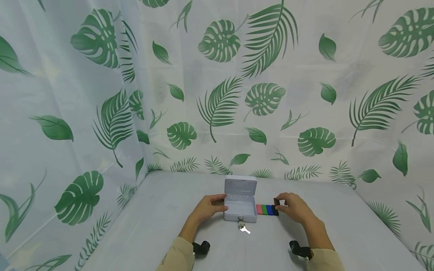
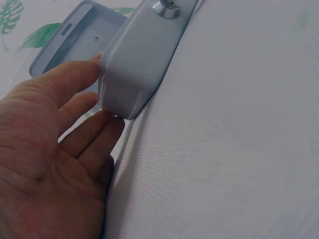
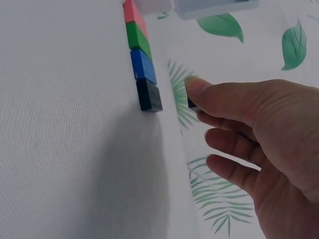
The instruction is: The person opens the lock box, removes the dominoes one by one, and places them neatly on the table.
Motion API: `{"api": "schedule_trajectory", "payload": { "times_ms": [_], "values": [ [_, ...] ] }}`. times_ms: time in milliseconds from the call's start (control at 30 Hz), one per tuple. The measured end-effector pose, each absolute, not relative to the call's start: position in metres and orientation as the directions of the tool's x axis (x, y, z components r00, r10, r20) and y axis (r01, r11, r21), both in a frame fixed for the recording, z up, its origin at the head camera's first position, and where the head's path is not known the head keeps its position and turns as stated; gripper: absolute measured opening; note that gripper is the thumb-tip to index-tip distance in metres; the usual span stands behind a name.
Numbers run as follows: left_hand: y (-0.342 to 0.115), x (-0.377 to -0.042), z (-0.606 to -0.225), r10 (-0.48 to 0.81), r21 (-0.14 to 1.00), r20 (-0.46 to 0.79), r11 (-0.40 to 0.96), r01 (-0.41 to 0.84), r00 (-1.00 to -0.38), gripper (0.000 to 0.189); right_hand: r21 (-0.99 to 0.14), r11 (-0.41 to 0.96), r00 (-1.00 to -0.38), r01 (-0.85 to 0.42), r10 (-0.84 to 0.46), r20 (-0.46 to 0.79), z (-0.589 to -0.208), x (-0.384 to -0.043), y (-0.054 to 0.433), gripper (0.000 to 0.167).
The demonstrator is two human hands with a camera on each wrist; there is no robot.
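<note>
A small light-grey cash box [image 1: 240, 217] stands with its lid [image 1: 240, 187] raised, and its inside looks bare. Keys [image 1: 245, 229] hang from the lock at its front. My left hand [image 1: 207, 208] touches the box's left end, fingers fairly straight against the wall in the left wrist view. Between thumb and fingers my right hand [image 1: 295, 207] pinches a small dark block [image 3: 191, 103], mostly hidden by the thumb. It is held above the right end of a row of flat blocks: pink [image 1: 259, 209], green [image 1: 264, 209], blue [image 1: 269, 210] and black [image 1: 275, 210].
The row of blocks extends from the box's right side across the white tabletop [image 1: 257, 248]. Leaf-printed curtains [image 1: 291, 67] rise behind and to the left. A dark wrist camera [image 1: 202, 248] is strapped to the left wrist, another [image 1: 300, 250] to the right.
</note>
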State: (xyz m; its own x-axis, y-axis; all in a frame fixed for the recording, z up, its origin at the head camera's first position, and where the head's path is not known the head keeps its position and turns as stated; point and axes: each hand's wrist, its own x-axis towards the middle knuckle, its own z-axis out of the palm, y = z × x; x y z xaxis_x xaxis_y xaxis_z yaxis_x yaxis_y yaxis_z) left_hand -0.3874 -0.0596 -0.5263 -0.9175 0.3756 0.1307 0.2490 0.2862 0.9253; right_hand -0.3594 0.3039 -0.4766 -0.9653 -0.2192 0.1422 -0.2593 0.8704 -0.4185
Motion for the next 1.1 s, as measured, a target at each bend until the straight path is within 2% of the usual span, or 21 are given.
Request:
{"api": "schedule_trajectory", "payload": {
  "times_ms": [233, 767, 1100],
  "values": [
    [-0.0598, -0.3875, -0.5266, 0.381, 0.932, 0.138, 0.263, 0.250, -0.914, 0.056, -0.427, 0.868, -0.967, -0.253, -0.221, 0.124, -0.4758, -0.3563, 0.3071, 0.026],
    [-0.0597, -0.3889, -0.5274, 0.377, 0.935, 0.141, 0.255, 0.248, -0.916, 0.056, -0.433, 0.891, -0.988, -0.138, -0.153, 0.001, -0.4779, -0.3570, 0.3101, 0.030],
    [-0.0600, -0.3893, -0.5280, 0.376, 0.935, 0.142, 0.252, 0.249, -0.916, 0.055, -0.432, 0.890, -0.987, -0.146, -0.160, 0.004, -0.4820, -0.3587, 0.3132, 0.031]
  ]
}}
